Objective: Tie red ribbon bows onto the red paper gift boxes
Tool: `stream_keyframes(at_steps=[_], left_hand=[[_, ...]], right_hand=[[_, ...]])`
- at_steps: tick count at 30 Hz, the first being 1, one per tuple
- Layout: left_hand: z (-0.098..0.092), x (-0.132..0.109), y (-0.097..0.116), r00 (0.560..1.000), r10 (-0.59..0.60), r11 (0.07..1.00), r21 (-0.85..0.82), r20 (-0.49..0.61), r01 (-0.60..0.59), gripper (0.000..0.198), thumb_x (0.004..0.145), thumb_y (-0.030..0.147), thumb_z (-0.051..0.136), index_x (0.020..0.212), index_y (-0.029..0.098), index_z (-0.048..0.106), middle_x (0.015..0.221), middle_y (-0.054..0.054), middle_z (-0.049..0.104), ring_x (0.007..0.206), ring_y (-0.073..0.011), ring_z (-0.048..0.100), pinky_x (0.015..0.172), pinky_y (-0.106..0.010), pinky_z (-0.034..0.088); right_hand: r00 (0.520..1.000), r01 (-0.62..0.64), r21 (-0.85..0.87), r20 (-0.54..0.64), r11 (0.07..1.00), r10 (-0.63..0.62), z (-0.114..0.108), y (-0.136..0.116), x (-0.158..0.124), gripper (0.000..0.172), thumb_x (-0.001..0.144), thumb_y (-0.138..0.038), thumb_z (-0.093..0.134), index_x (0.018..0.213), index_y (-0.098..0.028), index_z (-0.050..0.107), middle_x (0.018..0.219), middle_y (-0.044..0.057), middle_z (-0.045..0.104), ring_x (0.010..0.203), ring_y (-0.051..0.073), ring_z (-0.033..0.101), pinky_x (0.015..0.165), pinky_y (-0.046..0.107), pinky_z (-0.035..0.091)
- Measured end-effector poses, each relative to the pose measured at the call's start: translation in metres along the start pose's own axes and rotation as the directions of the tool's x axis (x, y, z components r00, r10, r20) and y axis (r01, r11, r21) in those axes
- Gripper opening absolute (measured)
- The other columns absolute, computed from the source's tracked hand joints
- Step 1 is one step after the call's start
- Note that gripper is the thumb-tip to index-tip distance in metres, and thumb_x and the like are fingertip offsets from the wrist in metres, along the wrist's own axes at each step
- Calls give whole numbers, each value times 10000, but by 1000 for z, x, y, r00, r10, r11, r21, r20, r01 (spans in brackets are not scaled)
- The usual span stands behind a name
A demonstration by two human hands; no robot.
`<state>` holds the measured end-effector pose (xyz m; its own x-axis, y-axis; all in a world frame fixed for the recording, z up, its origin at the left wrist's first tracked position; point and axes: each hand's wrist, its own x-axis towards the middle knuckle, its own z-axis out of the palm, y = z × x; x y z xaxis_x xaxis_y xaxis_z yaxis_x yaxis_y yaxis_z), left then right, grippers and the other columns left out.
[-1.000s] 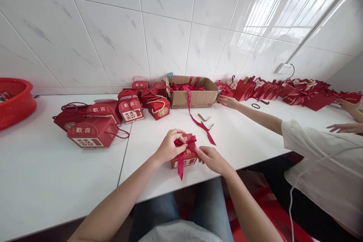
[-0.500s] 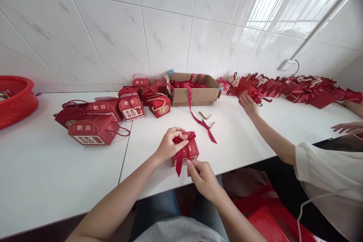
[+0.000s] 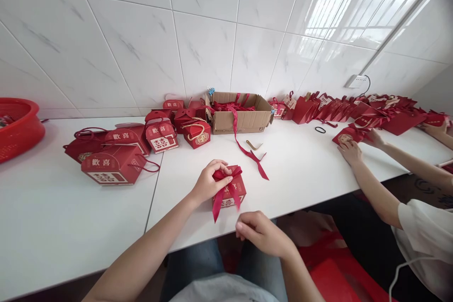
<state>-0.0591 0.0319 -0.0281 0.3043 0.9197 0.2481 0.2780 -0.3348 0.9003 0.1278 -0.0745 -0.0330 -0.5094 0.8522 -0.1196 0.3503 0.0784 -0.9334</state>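
A small red gift box (image 3: 240, 183) with white and gold characters stands upright near the table's front edge. A red ribbon (image 3: 218, 202) is tied over its top in a bow, and two tails hang down the front. My left hand (image 3: 211, 180) rests on the box from the left, its thumb and fingers pinching the ribbon at the knot. Just in front of the table edge, my right hand (image 3: 256, 232) is curled closed, apart from the box and the ribbon tails, with nothing visible in it.
Behind the box sits a cardboard carton (image 3: 244, 121) full of red ribbons, one strand trailing onto the table. Several finished red boxes (image 3: 113, 165) stand at left, beside a red plastic basket (image 3: 21, 132). At right, a co-worker's hands (image 3: 350, 151) handle another red box (image 3: 348, 136).
My right hand has let go of the ribbon tail and drawn back down and right. My left hand keeps its pinch. The co-worker has brought a red box rightward, leaving a black ring visible.
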Motion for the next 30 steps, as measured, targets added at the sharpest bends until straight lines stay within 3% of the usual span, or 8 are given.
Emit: stream_keyframes(at_steps=[3, 7, 9, 11, 14, 19, 24, 30], left_hand=[[1, -3, 1, 996, -21, 994, -107, -84, 12, 301, 795, 382, 628, 1035, 222, 541, 1116, -62, 558, 1083, -218, 529, 968, -377, 408], [8, -2, -9, 951, -126, 937, -348, -283, 20, 311, 894, 472, 448, 1043, 207, 512, 1127, -67, 552, 1090, -196, 507, 1004, -366, 371], [14, 0, -16, 902, -248, 880, -471, -353, 58, 307, 904, 482, 401, 990, 204, 499, 1078, -58, 555, 1022, -183, 525, 957, -357, 410], [23, -1, -21, 873, -336, 834, -543, -355, 100, 299, 913, 485, 360, 964, 210, 466, 1022, -49, 551, 912, -174, 551, 859, -357, 470], [34, -7, -22, 887, -349, 815, -565, -304, 127, 307, 921, 516, 315, 930, 226, 417, 902, -14, 518, 740, -160, 549, 730, -352, 501], [40, -20, -20, 941, -230, 881, -464, -248, 93, 385, 892, 612, 331, 946, 244, 432, 879, -5, 481, 747, -170, 511, 746, -352, 465], [43, -25, -25, 994, 50, 920, -384, -93, -82, 401, 917, 575, 312, 1143, 253, 392, 1127, -74, 479, 1064, -211, 489, 962, -399, 397], [47, -28, -32, 950, 303, 883, -397, 77, -249, 399, 954, 432, 337, 1304, 242, 321, 1312, -128, 410, 1254, -252, 393, 1045, -470, 336]], right_hand=[[990, -134, -57, -43, 989, 131, -19, 14, -9, 334, 800, -494, 588, 668, -191, 538, 618, -6, 539, 586, 140, 474, 552, 257, 372], [805, -147, -93, -590, 985, 64, -10, 38, 1, 305, 761, -455, 635, 911, -207, 539, 861, 52, 600, 814, 219, 559, 759, 355, 456], [741, -93, -117, -672, 989, -9, 9, 45, 12, 541, 708, -442, 687, 1144, -211, 465, 1115, 112, 570, 1042, 284, 537, 910, 434, 426], [767, -54, -127, -640, 990, -40, 31, 49, 25, 782, 640, -443, 741, 1283, -223, 355, 1272, 145, 489, 1185, 341, 462, 989, 498, 377], [733, -69, -80, -680, 994, -4, 60, 49, 40, 1018, 549, -441, 794, 1358, -238, 210, 1342, 173, 412, 1247, 395, 393, 1010, 557, 351], [657, 3, -28, -753, 1000, -23, 63, 49, 44, 969, 586, -410, 767, 1343, -313, 170, 1347, 138, 410, 1242, 391, 403, 985, 559, 386], [567, -7, -60, -823, 998, -45, 41, 65, 27, 942, 611, -423, 744, 1342, -354, 154, 1338, 114, 425, 1229, 389, 428, 979, 577, 389], [399, -5, -101, -912, 995, -91, -2, 87, 11, 881, 646, -448, 696, 1353, -228, 217, 1307, 158, 433, 1166, 336, 496, 960, 508, 433]])
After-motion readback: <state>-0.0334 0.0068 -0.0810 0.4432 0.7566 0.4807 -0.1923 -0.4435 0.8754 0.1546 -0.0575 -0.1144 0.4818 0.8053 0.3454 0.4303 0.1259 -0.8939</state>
